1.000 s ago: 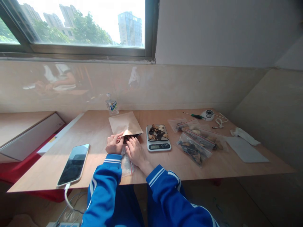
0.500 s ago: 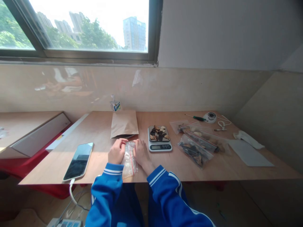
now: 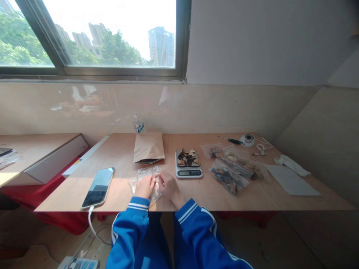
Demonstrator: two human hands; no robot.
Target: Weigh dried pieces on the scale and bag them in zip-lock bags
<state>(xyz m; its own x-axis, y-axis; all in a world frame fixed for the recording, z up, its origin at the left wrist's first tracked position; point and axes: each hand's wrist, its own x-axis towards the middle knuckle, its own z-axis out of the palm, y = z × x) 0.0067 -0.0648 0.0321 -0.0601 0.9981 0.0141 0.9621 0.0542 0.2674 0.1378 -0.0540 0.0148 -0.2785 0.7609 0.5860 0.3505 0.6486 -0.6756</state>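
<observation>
Near the front edge of the table, clear plastic zip bags (image 3: pixel 135 182) lie spread in a crinkled layer; how many there are I cannot tell. My left hand (image 3: pixel 145 186) rests on top, its fingers curled down and closed on the plastic. From the other side my right hand (image 3: pixel 169 185) pinches at the same plastic, its fingertips close to the left ones. Just beyond lies a brown paper pouch (image 3: pixel 149 147), its dark mouth facing me. Right of my hands stands a digital scale (image 3: pixel 189 172) with dark and pale dried pieces (image 3: pixel 188 157) on its pan.
Several filled zip bags (image 3: pixel 228 175) lie right of the scale. Beyond them are a screwdriver (image 3: pixel 235 141), a white camera (image 3: pixel 248 140), a white sheet (image 3: pixel 293 180) and a white cloth (image 3: pixel 291 165). At left lies a phone (image 3: pixel 98 187) on a cable. A clear bottle (image 3: pixel 138 125) stands behind the pouch.
My left hand has moved from the bag's left side onto its top, nearer the right hand. The plastic is now spread wider to the left. The view has shifted slightly.
</observation>
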